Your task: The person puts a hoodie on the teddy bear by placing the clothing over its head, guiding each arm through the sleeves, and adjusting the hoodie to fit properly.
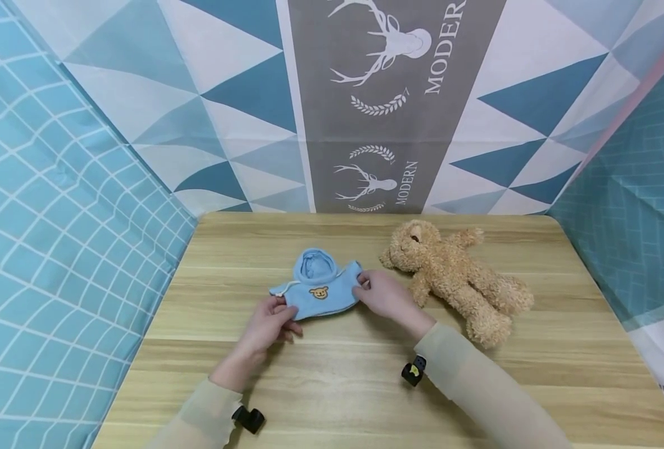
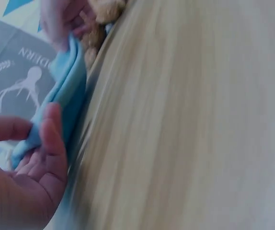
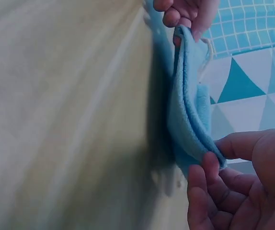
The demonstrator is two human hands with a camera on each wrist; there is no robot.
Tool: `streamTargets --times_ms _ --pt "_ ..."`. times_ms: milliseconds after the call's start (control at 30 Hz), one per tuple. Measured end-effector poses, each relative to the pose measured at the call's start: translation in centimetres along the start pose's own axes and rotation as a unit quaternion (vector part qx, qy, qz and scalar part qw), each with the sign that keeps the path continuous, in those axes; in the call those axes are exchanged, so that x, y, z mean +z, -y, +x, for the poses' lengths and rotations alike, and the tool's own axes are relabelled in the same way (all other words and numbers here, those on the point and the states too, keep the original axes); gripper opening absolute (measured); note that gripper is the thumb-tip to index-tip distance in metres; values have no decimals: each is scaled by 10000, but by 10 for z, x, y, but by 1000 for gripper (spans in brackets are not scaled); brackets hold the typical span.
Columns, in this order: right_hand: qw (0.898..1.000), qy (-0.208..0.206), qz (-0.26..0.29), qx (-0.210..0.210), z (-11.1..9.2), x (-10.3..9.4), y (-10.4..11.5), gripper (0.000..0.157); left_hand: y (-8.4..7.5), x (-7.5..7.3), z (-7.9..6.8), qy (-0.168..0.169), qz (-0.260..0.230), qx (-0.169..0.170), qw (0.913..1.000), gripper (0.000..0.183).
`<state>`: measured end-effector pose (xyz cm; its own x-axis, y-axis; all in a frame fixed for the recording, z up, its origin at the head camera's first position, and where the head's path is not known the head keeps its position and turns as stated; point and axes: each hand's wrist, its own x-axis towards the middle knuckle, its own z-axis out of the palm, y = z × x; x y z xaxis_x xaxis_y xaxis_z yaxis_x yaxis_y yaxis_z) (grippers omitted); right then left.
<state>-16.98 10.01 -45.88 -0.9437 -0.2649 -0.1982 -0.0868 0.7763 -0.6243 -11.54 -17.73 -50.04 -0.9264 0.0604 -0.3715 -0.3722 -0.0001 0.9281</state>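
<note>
A small light-blue hooded sweatshirt (image 1: 323, 302), with a brown bear-face patch on its front, is held at the middle of the table. Its hood points toward the back wall. My left hand (image 1: 267, 321) pinches the lower left corner between thumb and fingers. At the right side, near the sleeve, my right hand (image 1: 385, 292) pinches the cloth. Both wrist views show the hem of the sweatshirt (image 3: 190, 105) stretched between the two hands, its layers lying close together. To the right lies a tan plush teddy bear (image 1: 450, 265) on its back, beside my right hand.
The wooden table (image 1: 332, 386) ends at a patterned cloth wall (image 1: 366, 137) at the back. A blue gridded cloth (image 1: 57, 218) hangs at the left, and a teal cloth (image 1: 635, 206) at the right.
</note>
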Motion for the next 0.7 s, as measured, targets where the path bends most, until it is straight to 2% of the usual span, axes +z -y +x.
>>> streamTargets --times_ms 133,333,533,700 --pt "9987 -154 -447 -172 2 -22 10 36 2 15 1 -225 -532 131 9982 52" --pt "9931 -416 -1025 -401 7 -59 19 37 -2 46 6 -586 -1056 352 9921 49" --pt "9864 -888 -1167 -746 12 -90 22 32 -7 85 13 -845 -1917 676 9755 40" --pt "9827 -1220 -1061 -900 10 -115 11 29 -16 118 16 -953 -2379 798 9633 38"
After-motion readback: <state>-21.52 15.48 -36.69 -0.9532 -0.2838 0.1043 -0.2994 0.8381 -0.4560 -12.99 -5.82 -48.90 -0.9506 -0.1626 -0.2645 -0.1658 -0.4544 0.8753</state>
